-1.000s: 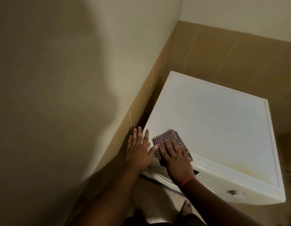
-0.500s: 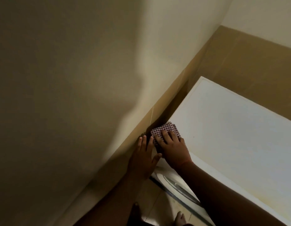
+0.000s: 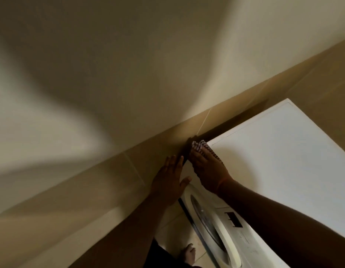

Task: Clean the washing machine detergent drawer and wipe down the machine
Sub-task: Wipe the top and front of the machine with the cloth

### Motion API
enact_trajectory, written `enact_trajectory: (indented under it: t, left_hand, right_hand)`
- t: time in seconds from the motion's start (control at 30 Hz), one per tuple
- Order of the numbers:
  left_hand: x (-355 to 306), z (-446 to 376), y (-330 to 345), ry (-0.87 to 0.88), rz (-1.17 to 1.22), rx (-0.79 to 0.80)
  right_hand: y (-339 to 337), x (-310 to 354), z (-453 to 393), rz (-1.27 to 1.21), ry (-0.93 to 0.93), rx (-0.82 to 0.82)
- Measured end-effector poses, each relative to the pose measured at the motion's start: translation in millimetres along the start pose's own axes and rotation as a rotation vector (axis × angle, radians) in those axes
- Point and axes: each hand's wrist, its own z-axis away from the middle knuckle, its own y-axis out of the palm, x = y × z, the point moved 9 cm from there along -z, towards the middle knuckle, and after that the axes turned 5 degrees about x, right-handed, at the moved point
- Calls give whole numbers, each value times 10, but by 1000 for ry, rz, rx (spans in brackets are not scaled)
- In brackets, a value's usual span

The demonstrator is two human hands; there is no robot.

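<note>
Beige wall tiles [image 3: 113, 182] run behind a white washing machine [image 3: 279, 171] set close to the wall. At the machine's top corner nearest the wall, the right hand [image 3: 210, 171] presses a checked cloth [image 3: 201, 147] flat, fingers straight over it; cloth shows just past the fingertips and along the hand's outer edge. Just beside this grip, on the wall side, the left hand [image 3: 170, 180] lies flat and open against the machine's side, holding nothing. Below both hands sit the round door [image 3: 210, 227] and a dark drawer slot [image 3: 233, 219].
</note>
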Motion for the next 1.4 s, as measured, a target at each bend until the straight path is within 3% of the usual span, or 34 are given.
enact_trajectory:
  t: [0.13, 0.33, 0.47, 0.6, 0.77, 0.97, 1.23, 1.4]
  left_hand:
    - [84, 178, 125, -96, -7, 0]
    - [105, 408, 287, -162, -32, 6]
    - [158, 433, 291, -231, 11, 16]
    - [151, 424, 285, -257, 48, 3]
    - [170, 459, 263, -249, 37, 8]
    - [325, 493, 176, -288, 36, -12]
    - [398, 523, 232, -252, -7, -1]
    - [554, 576, 234, -288, 21, 18]
  right_hand:
    - [172, 279, 300, 231, -150, 100]
    - [63, 118, -77, 326, -13, 71]
    - [307, 346, 125, 424, -98, 163]
    - [321, 356, 40, 445, -136, 160]
    - [67, 119, -274, 469, 19, 80]
    - [440, 392, 127, 456, -125, 182]
    - [312, 395, -385, 557, -78, 195]
    - [654, 654, -19, 631, -166, 270]
